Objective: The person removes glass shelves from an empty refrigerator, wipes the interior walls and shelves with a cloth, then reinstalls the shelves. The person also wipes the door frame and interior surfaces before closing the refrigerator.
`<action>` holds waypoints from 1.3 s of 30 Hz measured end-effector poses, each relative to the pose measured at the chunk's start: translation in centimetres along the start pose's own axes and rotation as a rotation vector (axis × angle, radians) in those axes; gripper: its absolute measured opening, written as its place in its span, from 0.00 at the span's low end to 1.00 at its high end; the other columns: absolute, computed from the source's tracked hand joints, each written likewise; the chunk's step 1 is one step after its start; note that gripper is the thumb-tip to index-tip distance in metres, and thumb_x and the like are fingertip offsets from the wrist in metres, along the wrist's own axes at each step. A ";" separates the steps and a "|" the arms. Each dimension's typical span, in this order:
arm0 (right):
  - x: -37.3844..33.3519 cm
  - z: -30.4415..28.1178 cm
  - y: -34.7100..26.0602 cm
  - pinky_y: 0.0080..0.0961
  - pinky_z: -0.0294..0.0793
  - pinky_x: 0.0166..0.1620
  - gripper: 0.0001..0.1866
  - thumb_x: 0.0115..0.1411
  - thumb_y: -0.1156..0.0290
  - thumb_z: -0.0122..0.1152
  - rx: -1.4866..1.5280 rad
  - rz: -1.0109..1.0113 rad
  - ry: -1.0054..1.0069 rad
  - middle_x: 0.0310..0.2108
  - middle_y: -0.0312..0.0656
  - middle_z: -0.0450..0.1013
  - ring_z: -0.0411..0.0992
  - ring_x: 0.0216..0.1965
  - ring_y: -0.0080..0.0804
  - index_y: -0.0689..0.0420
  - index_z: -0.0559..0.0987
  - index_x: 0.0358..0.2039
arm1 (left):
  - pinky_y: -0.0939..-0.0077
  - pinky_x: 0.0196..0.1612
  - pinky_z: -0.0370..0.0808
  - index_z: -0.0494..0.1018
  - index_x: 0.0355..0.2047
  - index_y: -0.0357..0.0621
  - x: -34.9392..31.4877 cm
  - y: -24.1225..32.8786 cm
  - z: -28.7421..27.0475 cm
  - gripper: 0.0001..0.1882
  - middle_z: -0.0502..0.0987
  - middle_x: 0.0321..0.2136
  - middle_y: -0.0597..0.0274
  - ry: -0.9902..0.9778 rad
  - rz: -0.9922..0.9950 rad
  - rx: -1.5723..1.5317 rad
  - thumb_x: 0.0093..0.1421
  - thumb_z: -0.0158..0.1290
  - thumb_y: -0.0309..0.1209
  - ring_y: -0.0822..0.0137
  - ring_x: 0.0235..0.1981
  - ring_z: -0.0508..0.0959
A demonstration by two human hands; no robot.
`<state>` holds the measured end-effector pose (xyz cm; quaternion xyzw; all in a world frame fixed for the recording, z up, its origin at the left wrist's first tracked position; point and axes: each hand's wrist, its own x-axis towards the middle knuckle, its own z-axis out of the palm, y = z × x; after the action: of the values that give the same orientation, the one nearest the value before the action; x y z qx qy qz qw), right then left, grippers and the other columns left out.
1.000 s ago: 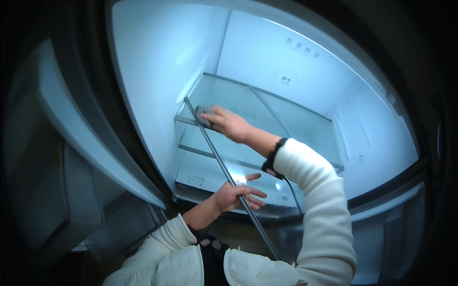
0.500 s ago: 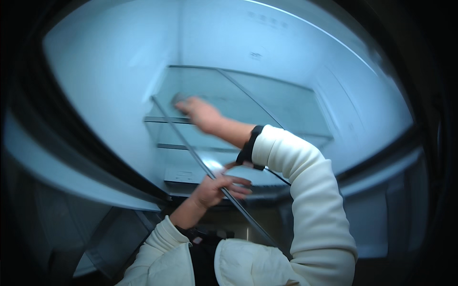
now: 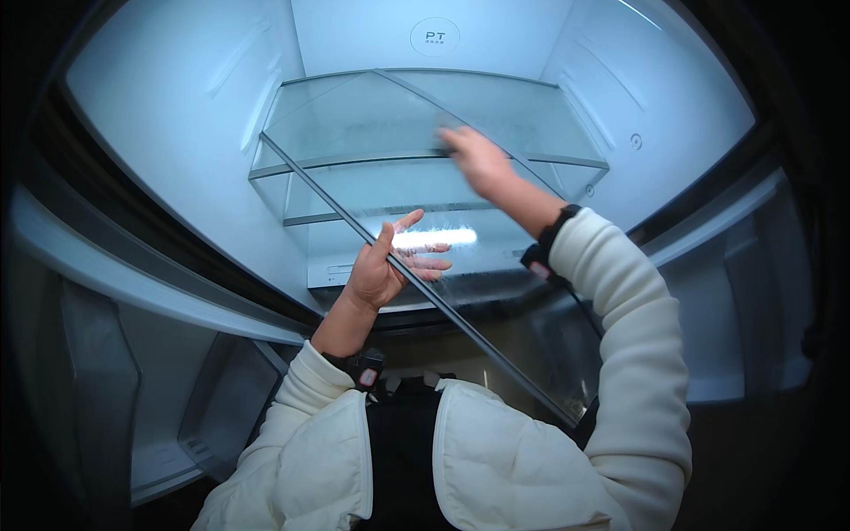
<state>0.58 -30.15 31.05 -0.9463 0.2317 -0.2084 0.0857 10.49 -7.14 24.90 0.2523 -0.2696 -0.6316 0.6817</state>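
Observation:
I look into an open, lit refrigerator (image 3: 168, 88). A loose glass shelf (image 3: 354, 124) with a dark edge strip runs slanting from the upper left down towards my chest. My left hand (image 3: 385, 265) grips that edge, thumb above and fingers showing through the glass from below. My right hand (image 3: 476, 161) lies palm down on top of the glass further in, blurred by motion; I cannot see anything under it. Both sleeves are cream-white, and each wrist wears a dark band.
Fixed glass shelves (image 3: 540, 119) sit behind the loose one, with a white drawer front (image 3: 354, 270) below them. Open door bins flank me at the left (image 3: 221, 407) and right (image 3: 748, 301). A round mark (image 3: 434, 37) is on the back wall.
My right hand has slid across the glass from the left side to the right. My left hand keeps its hold on the edge. My view has swung to face the interior more squarely.

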 end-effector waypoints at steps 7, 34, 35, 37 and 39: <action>-4.5 -0.9 -9.8 0.36 0.72 0.53 0.30 0.50 0.83 0.58 0.345 -0.347 -0.238 0.51 0.46 0.67 0.68 0.54 0.47 0.50 0.71 0.56 | 0.48 0.48 0.77 0.51 0.64 0.42 0.2 0.1 1.0 0.52 0.64 0.58 0.40 0.152 0.063 -0.096 0.57 0.22 0.74 0.42 0.51 0.75; -10.7 -15.1 11.2 0.39 0.74 0.44 0.33 0.58 0.36 0.48 -0.205 0.770 -0.532 0.34 0.49 0.79 0.76 0.37 0.46 0.56 0.84 0.34 | 0.53 0.41 0.82 0.44 0.68 0.43 0.2 -0.3 0.5 0.30 0.69 0.47 0.23 0.076 -0.038 -0.080 0.71 0.31 0.44 0.34 0.43 0.77; -10.1 -14.4 11.6 0.36 0.73 0.42 0.38 0.55 0.30 0.48 -0.152 0.705 -0.494 0.31 0.49 0.78 0.75 0.34 0.47 0.57 0.84 0.34 | 0.53 0.41 0.82 0.43 0.68 0.44 0.3 -0.3 0.4 0.30 0.71 0.46 0.25 0.041 -0.038 -0.109 0.71 0.30 0.43 0.34 0.43 0.77; -8.8 -12.7 12.8 0.35 0.71 0.45 0.36 0.52 0.29 0.52 0.031 0.671 -0.608 0.33 0.48 0.78 0.74 0.37 0.43 0.52 0.85 0.34 | 0.51 0.42 0.81 0.38 0.69 0.45 0.3 -0.4 0.0 0.30 0.72 0.46 0.27 0.006 -0.043 -0.158 0.71 0.29 0.43 0.34 0.43 0.77; -8.2 -11.2 13.8 0.35 0.69 0.48 0.35 0.51 0.28 0.53 0.164 0.654 -0.681 0.36 0.45 0.77 0.73 0.40 0.40 0.48 0.86 0.34 | 0.53 0.40 0.82 0.40 0.68 0.43 0.2 -0.7 -0.5 0.31 0.71 0.45 0.24 0.029 -0.037 -0.140 0.71 0.32 0.43 0.35 0.42 0.78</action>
<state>-16.45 -39.16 34.60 -0.8283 0.4589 0.1341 0.2921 10.32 -7.44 24.10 0.2180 -0.2103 -0.6576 0.6897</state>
